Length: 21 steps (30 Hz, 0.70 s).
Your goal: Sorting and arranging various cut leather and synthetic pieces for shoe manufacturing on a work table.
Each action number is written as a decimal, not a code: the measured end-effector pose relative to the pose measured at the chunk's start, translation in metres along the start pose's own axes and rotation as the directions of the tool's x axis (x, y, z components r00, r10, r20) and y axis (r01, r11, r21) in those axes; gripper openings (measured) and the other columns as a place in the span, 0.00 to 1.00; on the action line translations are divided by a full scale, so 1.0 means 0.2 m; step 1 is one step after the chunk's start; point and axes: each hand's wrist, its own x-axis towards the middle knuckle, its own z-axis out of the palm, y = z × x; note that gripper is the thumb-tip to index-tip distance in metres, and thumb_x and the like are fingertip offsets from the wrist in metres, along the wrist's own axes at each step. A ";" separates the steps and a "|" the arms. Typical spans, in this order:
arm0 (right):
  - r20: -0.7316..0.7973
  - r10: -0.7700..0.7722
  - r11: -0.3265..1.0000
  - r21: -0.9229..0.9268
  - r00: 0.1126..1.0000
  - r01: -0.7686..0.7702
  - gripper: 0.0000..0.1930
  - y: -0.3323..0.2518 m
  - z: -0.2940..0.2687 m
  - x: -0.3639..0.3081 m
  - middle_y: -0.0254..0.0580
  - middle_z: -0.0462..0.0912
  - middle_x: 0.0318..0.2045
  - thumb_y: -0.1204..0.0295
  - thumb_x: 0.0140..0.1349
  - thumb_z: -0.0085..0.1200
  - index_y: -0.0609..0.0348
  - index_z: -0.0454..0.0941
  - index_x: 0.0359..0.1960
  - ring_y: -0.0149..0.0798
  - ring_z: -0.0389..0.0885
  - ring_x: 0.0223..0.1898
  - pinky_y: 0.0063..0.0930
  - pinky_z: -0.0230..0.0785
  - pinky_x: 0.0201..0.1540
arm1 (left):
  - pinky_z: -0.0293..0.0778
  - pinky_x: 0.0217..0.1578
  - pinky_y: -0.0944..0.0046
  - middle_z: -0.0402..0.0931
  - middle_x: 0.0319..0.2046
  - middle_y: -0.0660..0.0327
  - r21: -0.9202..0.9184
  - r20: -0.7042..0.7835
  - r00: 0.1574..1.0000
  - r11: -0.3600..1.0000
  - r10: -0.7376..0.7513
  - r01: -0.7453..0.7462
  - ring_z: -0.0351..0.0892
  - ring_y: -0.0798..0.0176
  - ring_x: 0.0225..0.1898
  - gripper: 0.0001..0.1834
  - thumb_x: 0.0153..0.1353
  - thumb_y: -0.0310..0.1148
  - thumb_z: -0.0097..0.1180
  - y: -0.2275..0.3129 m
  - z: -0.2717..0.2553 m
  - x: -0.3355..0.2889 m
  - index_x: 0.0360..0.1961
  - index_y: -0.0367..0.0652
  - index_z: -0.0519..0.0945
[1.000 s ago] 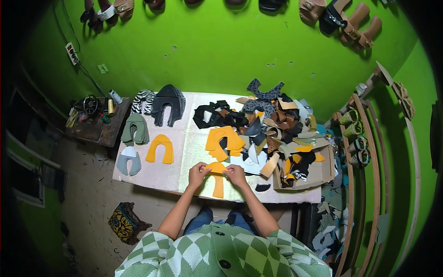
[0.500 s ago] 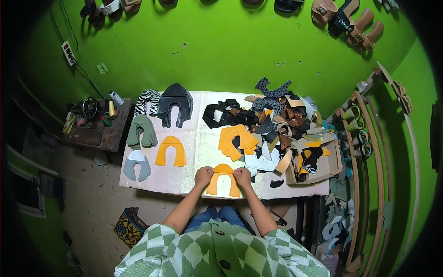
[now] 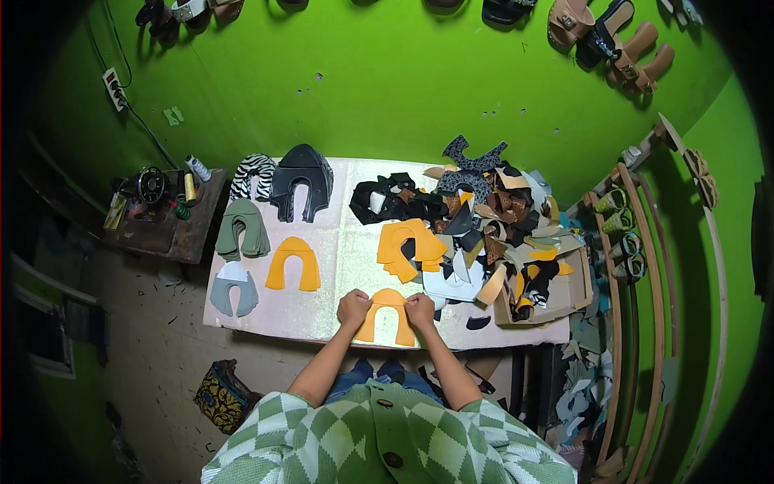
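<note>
At the table's near edge, my left hand [image 3: 354, 308] and my right hand [image 3: 420, 308] pinch the two sides of a yellow horseshoe-shaped shoe-upper piece [image 3: 389, 297]. Its curved top faces away from me and its two legs point toward me. A seam or overlap line crosses it below the top. To the left lies a similar yellow piece [image 3: 293, 245], with stacks in green [image 3: 242, 218], grey and white [image 3: 233, 281], zebra print [image 3: 253, 166] and black [image 3: 301, 165] around it. Beyond my hands sits a loose pile of yellow cut pieces [image 3: 397, 242].
A heap of mixed scraps [image 3: 492, 202] covers the table's right side, beside a cardboard box [image 3: 571, 294] holding more. A sewing machine [image 3: 151, 185] stands on a side table at left. Wooden racks [image 3: 645, 323] with sandals rise at right; a patterned bag [image 3: 222, 395] lies on the floor.
The whole view has shifted slightly. Both hands keep hold of the yellow piece in nearly the same place on the table.
</note>
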 end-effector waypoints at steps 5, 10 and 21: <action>0.004 0.023 1.000 -0.018 1.000 -0.022 0.07 -0.02 0.00 0.00 0.47 0.81 0.23 0.73 0.45 0.57 0.63 0.79 0.27 0.44 0.81 0.28 0.33 0.73 0.35 | 0.75 0.34 0.60 0.81 0.27 0.63 0.022 -0.048 0.999 1.000 0.003 -0.002 0.81 0.59 0.32 0.11 0.43 0.39 0.66 0.01 0.00 0.00 0.28 0.48 0.80; -0.004 0.003 0.999 -0.044 1.000 -0.003 0.07 0.00 0.01 0.01 0.49 0.80 0.22 0.74 0.44 0.55 0.63 0.78 0.26 0.47 0.80 0.27 0.36 0.72 0.36 | 0.74 0.31 0.60 0.80 0.25 0.61 0.023 -0.084 0.995 0.999 0.047 -0.046 0.80 0.59 0.29 0.13 0.42 0.40 0.66 0.00 0.02 -0.01 0.27 0.46 0.80; 0.092 -0.535 0.755 -0.395 0.840 0.524 0.13 -0.08 0.00 -0.17 0.44 0.72 0.34 0.75 0.53 0.45 0.53 0.75 0.42 0.43 0.73 0.39 0.34 0.65 0.38 | 0.66 0.34 0.61 0.75 0.37 0.68 0.496 -0.141 0.724 0.681 0.676 -0.539 0.72 0.64 0.38 0.13 0.49 0.30 0.56 -0.02 0.10 -0.20 0.39 0.50 0.78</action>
